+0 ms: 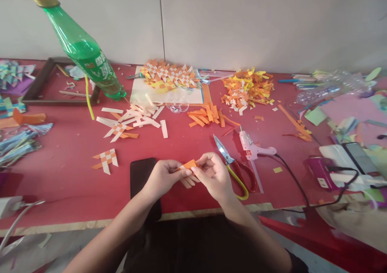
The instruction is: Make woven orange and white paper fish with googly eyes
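Note:
Between my two hands, just above the near edge of the red table [115, 196], is a small woven piece of orange and white paper strips [190, 165]. My left hand [165, 175] pinches its left side with thumb and fingers. On the other side my right hand [214, 174] grips the orange end, thumb on top. Pale strip ends hang below the piece, and the fingers hide part of it. Scissors [225, 150] with red and yellow handles lie to the right of my right hand. A dark phone [142, 169] lies partly beneath my left wrist.
A pink glue gun [254, 147] with a black cord rests right of the scissors. White strips [142, 116], orange strips [208, 114] and a finished-looking woven piece [107, 158] lie ahead. A green bottle [90, 59] stands back left. Chargers [323, 172] sit at right.

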Demonstrator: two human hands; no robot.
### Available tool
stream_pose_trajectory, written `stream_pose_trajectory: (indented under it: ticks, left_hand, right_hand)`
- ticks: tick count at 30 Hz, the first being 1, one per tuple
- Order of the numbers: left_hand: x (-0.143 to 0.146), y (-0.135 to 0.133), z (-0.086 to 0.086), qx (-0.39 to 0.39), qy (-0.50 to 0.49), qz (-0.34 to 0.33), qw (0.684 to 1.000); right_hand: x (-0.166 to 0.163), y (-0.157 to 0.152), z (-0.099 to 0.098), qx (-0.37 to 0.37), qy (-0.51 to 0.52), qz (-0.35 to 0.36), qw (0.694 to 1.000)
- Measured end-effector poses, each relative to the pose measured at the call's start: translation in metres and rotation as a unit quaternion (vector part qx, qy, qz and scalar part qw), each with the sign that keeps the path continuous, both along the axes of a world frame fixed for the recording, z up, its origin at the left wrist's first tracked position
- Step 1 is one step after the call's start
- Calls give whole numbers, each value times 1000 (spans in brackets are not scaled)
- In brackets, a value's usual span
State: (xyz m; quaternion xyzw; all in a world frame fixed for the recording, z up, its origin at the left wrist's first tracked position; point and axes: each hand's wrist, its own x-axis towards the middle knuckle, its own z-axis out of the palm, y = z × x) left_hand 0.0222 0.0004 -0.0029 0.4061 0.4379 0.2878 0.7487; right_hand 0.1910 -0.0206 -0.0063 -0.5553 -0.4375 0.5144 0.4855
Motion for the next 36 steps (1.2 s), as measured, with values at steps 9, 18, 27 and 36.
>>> stream_pose_trajectory:
  ticks: [9, 18, 27, 36]
  left_hand:
    - [6, -4, 4, 14, 25, 5, 1000]
    - [4, -7, 18, 29, 33, -54, 998]
    - [4, -1, 13, -27, 21, 31, 999]
    - [-7, 20, 11, -41, -34, 106, 993]
  right_hand:
    - [9, -4, 3, -6, -18, 23, 1000]
    - [26, -2, 15, -2, -83, 41, 996]
    - [74, -9, 14, 86, -513, -47, 853]
    - [108, -40, -4, 45, -667, 59, 741]
